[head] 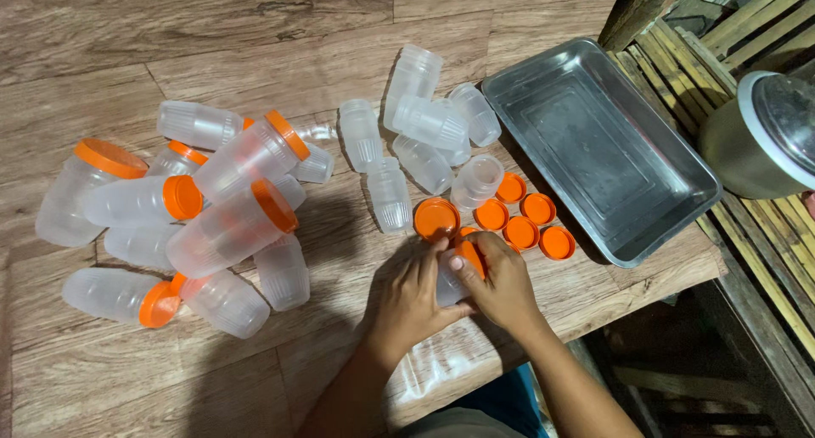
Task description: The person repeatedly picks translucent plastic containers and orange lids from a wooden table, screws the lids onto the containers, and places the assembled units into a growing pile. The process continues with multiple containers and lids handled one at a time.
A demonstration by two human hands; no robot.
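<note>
My left hand (412, 298) and my right hand (501, 285) meet over a small clear plastic jar (447, 287) at the near middle of the wooden floor. The left hand wraps the jar's body. The right hand's fingers press an orange lid (469, 255) on the jar's mouth. Just beyond the hands lie several loose orange lids (519, 231), one larger lid (436, 218) among them. Several uncapped clear jars (424, 132) lie on their sides farther back.
A heap of capped jars with orange lids (229, 226) fills the left. An empty steel tray (603, 145) sits at the right. Beyond it is a slatted wooden bench (764, 226) with a metal pot (764, 137).
</note>
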